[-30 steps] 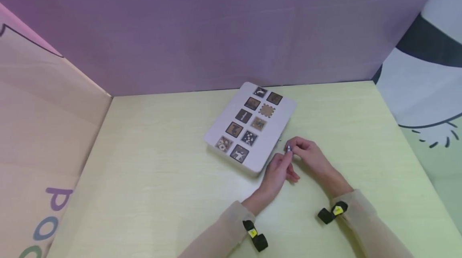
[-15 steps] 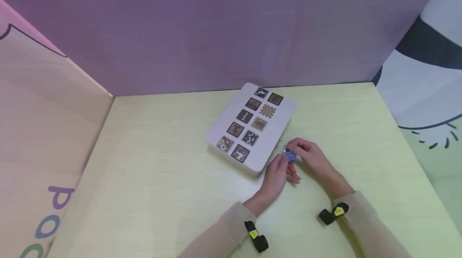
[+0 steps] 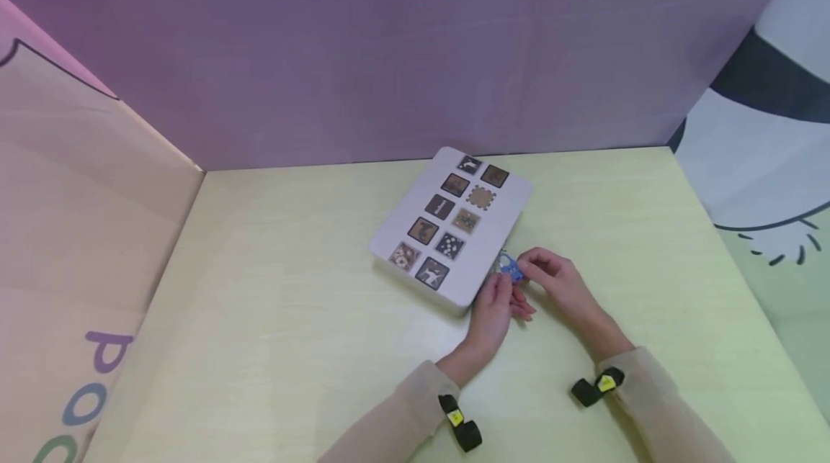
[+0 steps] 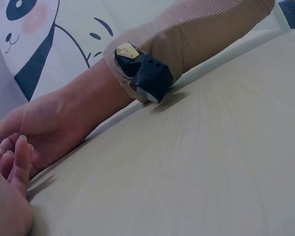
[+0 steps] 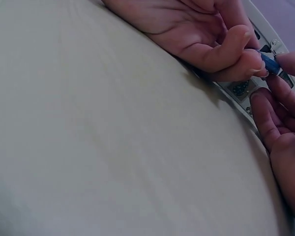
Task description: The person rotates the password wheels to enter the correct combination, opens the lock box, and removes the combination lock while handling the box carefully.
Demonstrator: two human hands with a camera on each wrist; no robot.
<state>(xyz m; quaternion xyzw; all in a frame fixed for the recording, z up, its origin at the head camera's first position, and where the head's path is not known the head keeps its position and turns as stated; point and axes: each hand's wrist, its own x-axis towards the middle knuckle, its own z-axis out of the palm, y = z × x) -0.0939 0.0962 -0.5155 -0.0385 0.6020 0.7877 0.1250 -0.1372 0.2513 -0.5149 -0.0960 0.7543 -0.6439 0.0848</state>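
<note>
A small blue padlock (image 3: 511, 270) with a silver shackle is held at the right side of a white box (image 3: 382, 238) with several square pictures on its lid. My right hand (image 3: 559, 281) pinches the padlock between thumb and fingers. From the near side, my left hand (image 3: 489, 313) grips its lower edge, its other fingers loosely bent. Up close in the right wrist view, the blue padlock (image 5: 270, 64) sits between both hands' fingertips, in front of metal latch parts (image 5: 275, 46) on the box. Its shackle is partly hidden there.
The box stands slanted on a pale wooden table (image 3: 292, 304), towards the back. A purple panel (image 3: 363, 52) rises behind the table; printed panels flank it, including a panda one (image 3: 778, 160). Black wrist cameras (image 3: 459, 423) are strapped over both sleeves.
The padlock came into clearer view between the fingers, turning its blue face up. Both hands then brought it left and slightly away, up against the box's side. The box stays put.
</note>
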